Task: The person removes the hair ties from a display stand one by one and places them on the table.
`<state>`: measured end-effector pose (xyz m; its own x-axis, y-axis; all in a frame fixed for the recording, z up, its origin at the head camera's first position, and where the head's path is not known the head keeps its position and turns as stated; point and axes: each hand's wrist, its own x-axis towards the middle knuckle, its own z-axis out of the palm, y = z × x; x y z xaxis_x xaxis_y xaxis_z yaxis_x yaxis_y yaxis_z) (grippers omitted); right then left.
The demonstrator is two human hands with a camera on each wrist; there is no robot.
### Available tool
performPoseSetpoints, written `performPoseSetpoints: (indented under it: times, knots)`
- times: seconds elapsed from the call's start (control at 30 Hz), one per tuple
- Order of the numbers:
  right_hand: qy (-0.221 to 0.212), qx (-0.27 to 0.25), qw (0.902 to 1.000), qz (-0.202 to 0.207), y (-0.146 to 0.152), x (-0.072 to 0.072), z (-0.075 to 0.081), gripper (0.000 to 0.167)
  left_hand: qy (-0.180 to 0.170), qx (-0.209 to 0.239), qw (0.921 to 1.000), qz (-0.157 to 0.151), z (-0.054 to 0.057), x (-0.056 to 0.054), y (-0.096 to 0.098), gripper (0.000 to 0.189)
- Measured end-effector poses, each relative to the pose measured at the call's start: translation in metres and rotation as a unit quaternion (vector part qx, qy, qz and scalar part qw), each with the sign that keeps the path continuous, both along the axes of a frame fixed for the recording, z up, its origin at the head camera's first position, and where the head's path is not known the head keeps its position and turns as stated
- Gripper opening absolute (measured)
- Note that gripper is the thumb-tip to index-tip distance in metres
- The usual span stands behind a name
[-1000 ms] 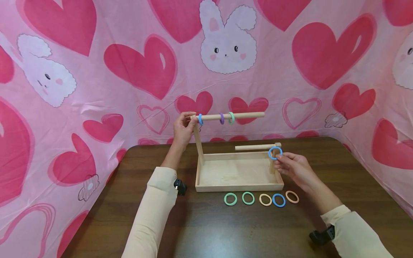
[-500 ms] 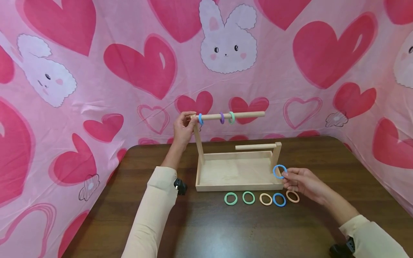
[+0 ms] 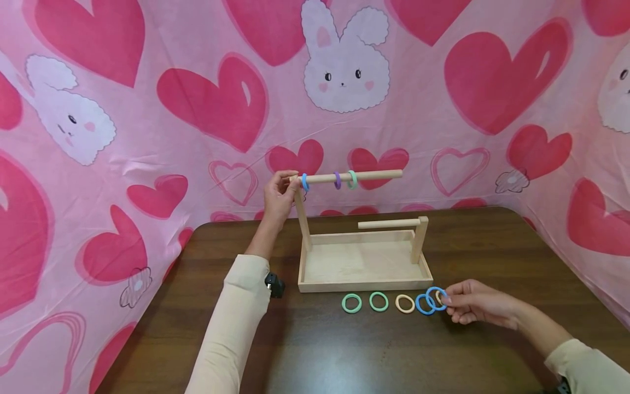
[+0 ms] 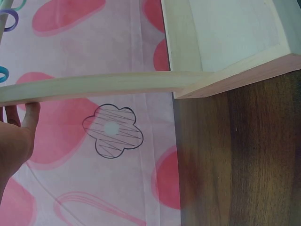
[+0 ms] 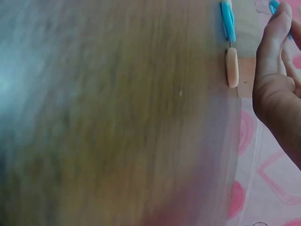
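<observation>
At the left of a wooden rack, my left hand point(image 3: 279, 194) grips the top of the tall post point(image 3: 302, 219), thumb in front. From that post runs an upper rod point(image 3: 379, 175) carrying a blue ring point(image 3: 305, 183), a purple ring point(image 3: 337, 180) and a green ring point(image 3: 353, 179). My right hand point(image 3: 479, 303) pinches another blue ring point(image 3: 435, 288) by its right side, in front of the rack's right corner. In the head view this ring overlaps a blue ring point(image 3: 417, 303) on the table and partly hides a peach ring point(image 3: 438, 297).
A shallow wooden tray point(image 3: 364, 286) forms the rack's base. A shorter post point(image 3: 419, 241) on its right bears a lower rod point(image 3: 389, 224) without rings. In front lie two green rings point(image 3: 343, 303) and a cream ring point(image 3: 397, 304) on the brown table point(image 3: 334, 355). Heart-patterned cloth point(image 3: 211, 109) hangs behind.
My right hand has carried the blue ring down and toward me, from beside the short post's top to over the row of rings. My left hand stays on the tall post.
</observation>
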<state>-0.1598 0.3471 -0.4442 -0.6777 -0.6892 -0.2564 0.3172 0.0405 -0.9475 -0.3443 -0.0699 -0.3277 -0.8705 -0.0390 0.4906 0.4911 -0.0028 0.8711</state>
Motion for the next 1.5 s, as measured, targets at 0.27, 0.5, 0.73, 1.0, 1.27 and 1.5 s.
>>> performPoseSetpoints:
  times: [0.27, 0.5, 0.73, 1.0, 1.27, 1.5]
  knots:
    - [-0.030, 0.020, 0.9975, 0.062, 0.001, 0.006, -0.004, 0.024, 0.012, 0.004, 0.9999, 0.000, -0.001, -0.001, -0.001, 0.021]
    - [-0.025, 0.050, 0.9963, 0.065, -0.003, 0.010, -0.008, 0.017, 0.010, 0.004, 0.9999, -0.007, -0.001, -0.001, -0.001, 0.022]
    - [0.011, 0.084, 0.9952, 0.049, -0.008, 0.013, -0.012, 0.042, 0.015, -0.004, 0.9999, 0.004, 0.000, 0.000, 0.000, 0.022]
    - [0.023, 0.101, 0.9939, 0.036, -0.011, 0.016, -0.013, 0.046, 0.011, -0.007, 0.9999, 0.001, -0.001, 0.000, -0.001, 0.022]
    - [0.034, 0.116, 0.9922, 0.028, -0.012, 0.018, -0.012, 0.046, 0.012, -0.009, 0.9999, 0.007, -0.002, -0.001, -0.001, 0.022]
    - [0.081, 0.162, 0.9832, 0.019, -0.016, 0.021, -0.009, 0.042, 0.010, -0.008, 0.9999, 0.007, -0.001, 0.000, -0.001, 0.022]
